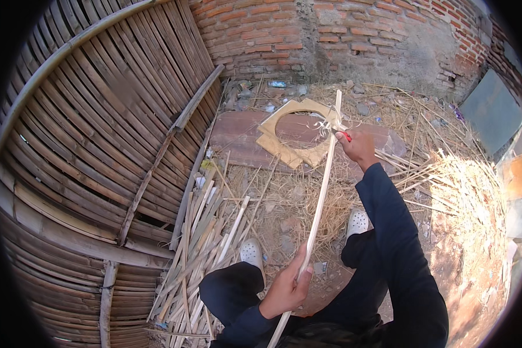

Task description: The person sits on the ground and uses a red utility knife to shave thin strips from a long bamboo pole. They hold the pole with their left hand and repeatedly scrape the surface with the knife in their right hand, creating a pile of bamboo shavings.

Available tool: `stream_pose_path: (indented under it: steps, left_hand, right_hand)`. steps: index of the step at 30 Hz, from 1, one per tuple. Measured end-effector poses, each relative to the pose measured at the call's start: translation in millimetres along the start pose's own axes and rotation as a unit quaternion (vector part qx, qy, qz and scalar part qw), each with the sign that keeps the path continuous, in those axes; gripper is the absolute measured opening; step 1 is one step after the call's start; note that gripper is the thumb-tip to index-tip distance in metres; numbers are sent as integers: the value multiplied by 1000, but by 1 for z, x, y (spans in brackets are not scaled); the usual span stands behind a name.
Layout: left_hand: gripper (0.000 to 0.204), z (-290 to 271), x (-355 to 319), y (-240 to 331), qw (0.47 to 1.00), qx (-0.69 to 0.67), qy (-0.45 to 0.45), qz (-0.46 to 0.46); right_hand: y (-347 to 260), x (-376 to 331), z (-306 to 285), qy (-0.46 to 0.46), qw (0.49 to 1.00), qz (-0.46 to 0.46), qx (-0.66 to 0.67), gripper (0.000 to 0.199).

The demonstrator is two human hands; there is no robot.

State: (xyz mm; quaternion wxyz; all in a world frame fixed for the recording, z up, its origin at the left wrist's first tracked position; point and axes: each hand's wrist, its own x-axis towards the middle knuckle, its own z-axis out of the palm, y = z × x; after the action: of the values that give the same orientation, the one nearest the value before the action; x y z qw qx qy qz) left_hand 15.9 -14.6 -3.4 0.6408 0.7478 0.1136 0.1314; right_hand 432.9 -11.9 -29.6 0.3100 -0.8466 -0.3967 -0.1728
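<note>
- Well, the left hand point(286, 290) grips a long pale strip point(321, 211) low down, thumb and fingers closed around it.
- Farther up, the right hand point(359, 148) is curled round a red-handled tool point(344, 137) at the strip, beside curled shavings point(322, 125).
- That strip slants upward between two pale shoes point(251, 253), crossing a holed yellowish board point(267, 145).

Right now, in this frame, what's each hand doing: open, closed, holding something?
Left hand: closed around the long pale strip, near its lower end.
Right hand: closed on a red-handled tool at the strip's upper part.
</note>
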Motion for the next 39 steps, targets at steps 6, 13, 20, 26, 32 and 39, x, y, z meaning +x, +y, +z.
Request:
stream_pose_path:
  steps: [6,13,20,26,32,39]
  left_hand:
    - [57,11,-6,10,993,-35,-11,-111]
    - [55,6,0,-2,985,-148,19,-90]
    - [57,-18,27,40,979,-170,57,-96]
    - [53,-43,77,69,993,-69,70,-58]
    - [50,-42,75,35,995,49,84,-6]
    - [53,-57,66,36,991,114,69,10]
  right_hand:
    - [17,-16,2,-13,999,5,-51,60]
    - [15,-10,6,-186,948,146,214,75]
    - [-78,-40,-45,-234,907,52,346,71]
    - [-139,-78,-64,-131,967,-165,146,59]
    - [-103,-41,-31,-60,989,-98,96,62]
    - [-139,-72,-40,-104,970,-198,91,60]
